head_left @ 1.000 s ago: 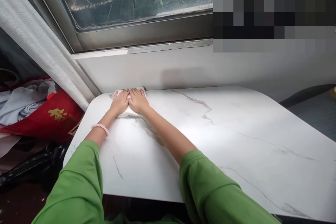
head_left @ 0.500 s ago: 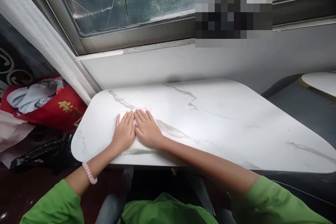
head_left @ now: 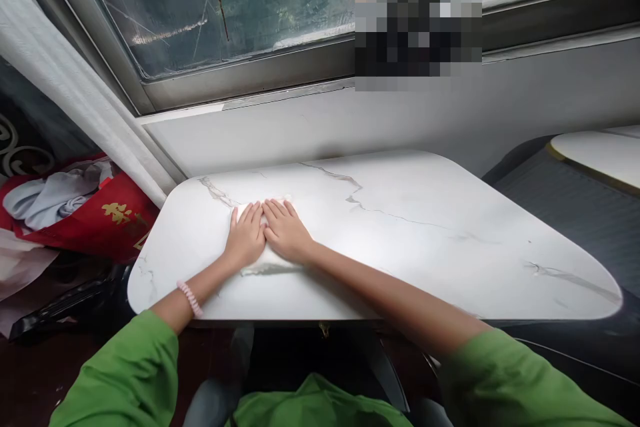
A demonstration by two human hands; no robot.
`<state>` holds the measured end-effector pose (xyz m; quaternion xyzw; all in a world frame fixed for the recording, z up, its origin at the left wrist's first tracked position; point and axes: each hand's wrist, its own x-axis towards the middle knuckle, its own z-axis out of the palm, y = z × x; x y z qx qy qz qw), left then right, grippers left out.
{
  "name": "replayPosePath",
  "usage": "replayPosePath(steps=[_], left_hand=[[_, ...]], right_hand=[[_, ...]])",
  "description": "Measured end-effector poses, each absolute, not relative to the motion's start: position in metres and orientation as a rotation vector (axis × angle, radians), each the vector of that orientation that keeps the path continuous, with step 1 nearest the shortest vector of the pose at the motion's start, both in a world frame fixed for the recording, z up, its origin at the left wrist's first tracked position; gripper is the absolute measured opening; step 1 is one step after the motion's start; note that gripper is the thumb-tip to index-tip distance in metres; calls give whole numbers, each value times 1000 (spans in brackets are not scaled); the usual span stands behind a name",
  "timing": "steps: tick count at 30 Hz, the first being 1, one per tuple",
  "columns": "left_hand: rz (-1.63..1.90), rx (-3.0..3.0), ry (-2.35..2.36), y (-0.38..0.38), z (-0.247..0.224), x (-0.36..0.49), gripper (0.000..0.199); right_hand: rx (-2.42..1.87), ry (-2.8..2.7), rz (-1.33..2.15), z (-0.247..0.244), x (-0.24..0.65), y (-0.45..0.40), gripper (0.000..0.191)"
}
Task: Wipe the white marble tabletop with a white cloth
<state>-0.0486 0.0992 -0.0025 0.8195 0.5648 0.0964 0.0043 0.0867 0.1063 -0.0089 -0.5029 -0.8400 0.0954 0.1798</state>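
Observation:
A white cloth [head_left: 273,263] lies flat on the white marbled tabletop [head_left: 410,240], left of its middle. Both my hands press down on it, side by side, their fingertips near the cloth's far edge. My left hand [head_left: 245,237] has its fingers stretched forward, the thumb apart. Beside it, touching at the fingers, my right hand [head_left: 286,232] lies palm down with fingers extended. Much of the cloth is hidden under the hands.
Behind the table stand a pale wall [head_left: 280,130] and a window [head_left: 250,7]. A red bag [head_left: 117,213] holding grey cloth sits at the left beside a white curtain [head_left: 75,67]. Another white tabletop [head_left: 600,155] and a dark grey ribbed surface [head_left: 565,207] are at the right.
Both hands and the cloth under them have slid away from the table's near edge and slightly to the right. The camera view has shifted a little.

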Motion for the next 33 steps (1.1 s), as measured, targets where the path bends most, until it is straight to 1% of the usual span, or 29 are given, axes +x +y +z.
replayPosePath(steps=[5, 8, 11, 14, 18, 22, 27, 33], left_hand=[[339, 2543, 1769, 198, -3, -42, 47], [382, 2552, 1776, 240, -6, -37, 45], [402, 2569, 1774, 262, -8, -32, 45], [391, 2577, 1782, 265, -8, -30, 45], [374, 2554, 1812, 247, -6, -24, 46], [373, 2539, 1830, 207, -7, -11, 47], [356, 2561, 1796, 124, -10, 14, 51], [345, 2678, 1566, 29, -15, 39, 55]], right_hand=[[-1470, -2354, 233, -12, 89, 201, 59], [-1479, -2319, 221, -14, 92, 243, 57], [-1468, -2293, 210, -15, 96, 264, 56], [-1457, -2299, 200, -16, 99, 267, 55], [-1461, -2324, 211, -15, 104, 253, 56], [-1456, -2377, 216, -14, 118, 217, 58], [-1396, -2447, 193, -14, 151, 138, 61], [-1332, -2505, 149, -11, 190, 35, 64]])
